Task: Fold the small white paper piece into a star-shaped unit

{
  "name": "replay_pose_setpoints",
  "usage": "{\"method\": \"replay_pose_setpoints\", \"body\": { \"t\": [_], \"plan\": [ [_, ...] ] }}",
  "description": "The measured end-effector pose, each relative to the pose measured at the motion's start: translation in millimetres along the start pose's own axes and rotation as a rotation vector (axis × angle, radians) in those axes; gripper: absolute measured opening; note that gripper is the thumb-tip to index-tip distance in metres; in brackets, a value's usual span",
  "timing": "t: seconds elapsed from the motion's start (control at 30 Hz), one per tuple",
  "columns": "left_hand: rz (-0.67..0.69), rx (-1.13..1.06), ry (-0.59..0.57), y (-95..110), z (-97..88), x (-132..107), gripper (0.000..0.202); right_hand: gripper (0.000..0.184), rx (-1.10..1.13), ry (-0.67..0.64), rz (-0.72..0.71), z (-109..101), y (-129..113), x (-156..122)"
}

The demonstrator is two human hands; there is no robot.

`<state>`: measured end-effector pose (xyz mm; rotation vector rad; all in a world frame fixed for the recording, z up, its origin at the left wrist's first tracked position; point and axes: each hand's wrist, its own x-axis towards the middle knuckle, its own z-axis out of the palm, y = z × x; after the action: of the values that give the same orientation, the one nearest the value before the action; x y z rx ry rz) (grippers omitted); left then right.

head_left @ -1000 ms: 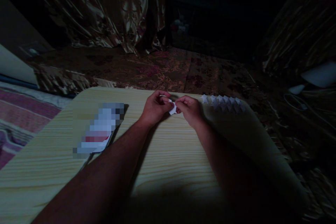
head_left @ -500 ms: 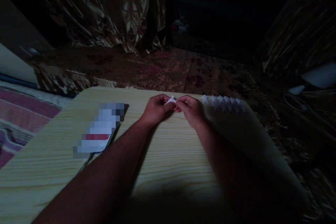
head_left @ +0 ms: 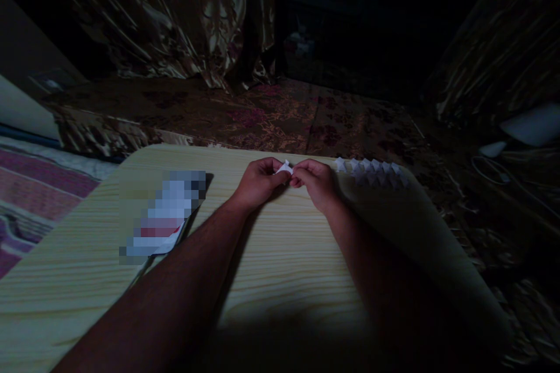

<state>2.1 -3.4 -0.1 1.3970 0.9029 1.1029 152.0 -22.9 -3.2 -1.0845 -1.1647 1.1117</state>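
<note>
Near the far edge of the wooden table [head_left: 280, 256], a small white paper star [head_left: 286, 168] is pinched between my hands. My left hand [head_left: 261, 180] grips it from the left, with the thumb lying across its front. From the right, my right hand [head_left: 315, 180] closes thumb and fingers at the star's right side. One pointed tip sticks up between the hands; the fingers cover most of the rest. Just right of my right hand, several finished-looking paper stars [head_left: 366, 165] lie in two rows, the nearer row in shadow.
A phone [head_left: 168, 215] with a blurred-out screen lies on the table's left, a cable running from its near end. Beyond the table is a ledge with patterned cloth [head_left: 262, 111] below curtains [head_left: 210, 17]. A white lamp-like object [head_left: 531, 125] and cord are at right.
Both hands keep their hold on the paper star at the same place, with only slight finger movement at the right. The view has shifted very slightly.
</note>
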Motion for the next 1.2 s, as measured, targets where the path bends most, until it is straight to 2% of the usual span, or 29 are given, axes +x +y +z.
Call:
{"method": "replay_pose_setpoints", "body": {
  "t": [0.33, 0.57, 0.77, 1.2],
  "plan": [
    [0.007, -0.011, -0.012, -1.5, 0.2, 0.0, 0.024, 0.01, -0.074, 0.017, -0.041, 0.9, -0.5, -0.1],
    [-0.035, -0.055, -0.029, 2.0, 0.2, -0.7, 0.025, 0.011, -0.107, 0.038, -0.057, 1.0, -1.3, -0.2],
    [-0.003, -0.044, -0.002, 1.9, 1.0, -1.0, 0.025, 0.012, -0.081, 0.043, -0.052, 1.2, 0.7, 0.0],
    [0.027, -0.013, -0.038, 1.5, 1.5, -1.6, 0.028, 0.012, -0.104, 0.029, -0.091, -0.9, 0.6, 0.5]
  ]
}}
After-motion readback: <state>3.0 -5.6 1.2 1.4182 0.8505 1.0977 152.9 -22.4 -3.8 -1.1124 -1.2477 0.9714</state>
